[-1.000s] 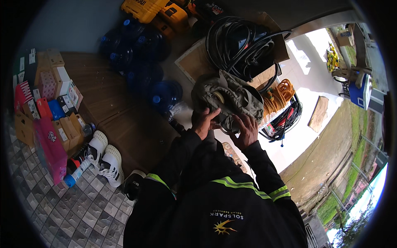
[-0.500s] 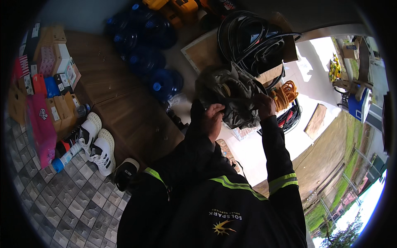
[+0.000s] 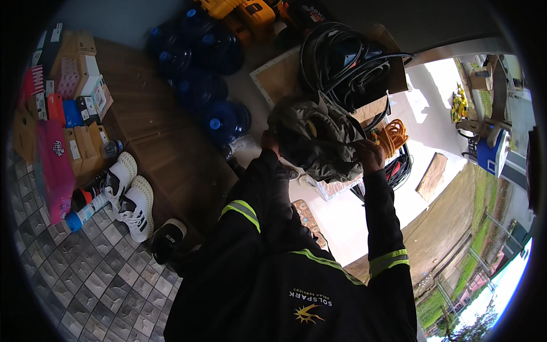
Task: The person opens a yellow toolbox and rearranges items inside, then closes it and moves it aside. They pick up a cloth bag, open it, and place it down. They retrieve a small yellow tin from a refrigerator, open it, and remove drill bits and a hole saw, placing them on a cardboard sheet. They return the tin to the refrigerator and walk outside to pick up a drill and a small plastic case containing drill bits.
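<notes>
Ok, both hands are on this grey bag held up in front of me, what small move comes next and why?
Probably spread the hands apart to open it out: the left hand and right hand grip opposite sides of the grey bag, which hangs crumpled between them.

shoes (image 3: 130, 196) left, cable coil (image 3: 347, 62) ahead

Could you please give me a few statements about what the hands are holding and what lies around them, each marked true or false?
1. Both hands grip a grey-green fabric bundle. True: the left hand and right hand hold it from either side.
2. The white sneakers stand on the grass. False: they stand on the tiled floor beside a wooden panel.
3. Blue water bottles lie near the wall. True.
4. The coiled black cables hang from the right hand. False: they rest in a cardboard box beyond the bundle.
</notes>
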`<action>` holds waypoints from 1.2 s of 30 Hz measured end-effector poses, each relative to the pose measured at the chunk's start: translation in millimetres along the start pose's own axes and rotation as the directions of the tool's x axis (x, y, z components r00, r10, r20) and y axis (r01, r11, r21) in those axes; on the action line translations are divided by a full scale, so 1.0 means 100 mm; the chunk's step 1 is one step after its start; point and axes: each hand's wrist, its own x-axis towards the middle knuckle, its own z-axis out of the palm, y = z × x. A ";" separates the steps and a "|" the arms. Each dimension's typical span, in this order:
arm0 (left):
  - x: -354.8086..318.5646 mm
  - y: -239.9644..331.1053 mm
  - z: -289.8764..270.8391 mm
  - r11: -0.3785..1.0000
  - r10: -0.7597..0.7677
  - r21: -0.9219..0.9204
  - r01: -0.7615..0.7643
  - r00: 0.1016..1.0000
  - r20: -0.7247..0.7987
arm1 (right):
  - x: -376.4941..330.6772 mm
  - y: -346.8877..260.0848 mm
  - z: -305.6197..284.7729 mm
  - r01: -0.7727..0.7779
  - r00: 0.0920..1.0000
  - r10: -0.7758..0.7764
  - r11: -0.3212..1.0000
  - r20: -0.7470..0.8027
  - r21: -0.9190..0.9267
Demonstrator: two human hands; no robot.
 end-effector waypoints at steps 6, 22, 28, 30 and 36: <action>-0.35 0.54 0.15 0.981 -0.038 0.181 0.074 0.980 -0.197 | -0.02 -0.30 -0.28 0.024 1.000 -0.023 0.994 -0.012 0.103; -0.72 1.14 0.71 0.988 0.151 0.035 -0.147 0.977 -0.150 | 0.29 -0.40 -1.28 -0.128 0.963 0.183 0.956 -0.196 0.264; -0.56 1.12 0.52 0.891 0.261 0.394 -0.225 0.965 -0.038 | 0.22 -0.35 -1.10 -0.140 0.961 0.193 0.957 -0.198 0.256; -0.57 1.14 0.39 0.876 0.251 0.429 -0.221 0.968 -0.012 | 0.23 -0.36 -0.99 -0.168 0.971 0.202 0.956 -0.125 0.239; -1.09 1.55 0.21 0.409 0.496 0.687 -0.601 0.778 0.386 | 0.26 -0.22 -0.67 -0.108 0.984 0.125 0.985 -0.125 0.132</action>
